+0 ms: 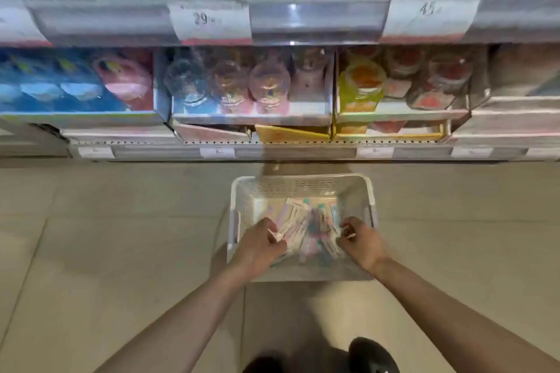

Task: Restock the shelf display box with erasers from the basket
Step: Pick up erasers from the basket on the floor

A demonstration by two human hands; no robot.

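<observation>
Head view, left hand (pixel 263 244) and right hand (pixel 360 241) grasping erasers (pixel 306 224) inside basket (pixel 303 183)

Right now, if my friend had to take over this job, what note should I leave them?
Left hand: down in the basket, fingers curled round some wrapped erasers at the left of the pile.
Right hand: also in the basket, pinching an eraser at the right of the pile.
Basket: white, on the floor in front of the bottom shelf, with a loose heap of pastel erasers in it.
Done: nothing lifted out yet, as far as the picture shows.
Left: lift the erasers out, put them in the shelf display box, and repeat until the basket is empty. The picture is too blurry to tell which box.
</observation>
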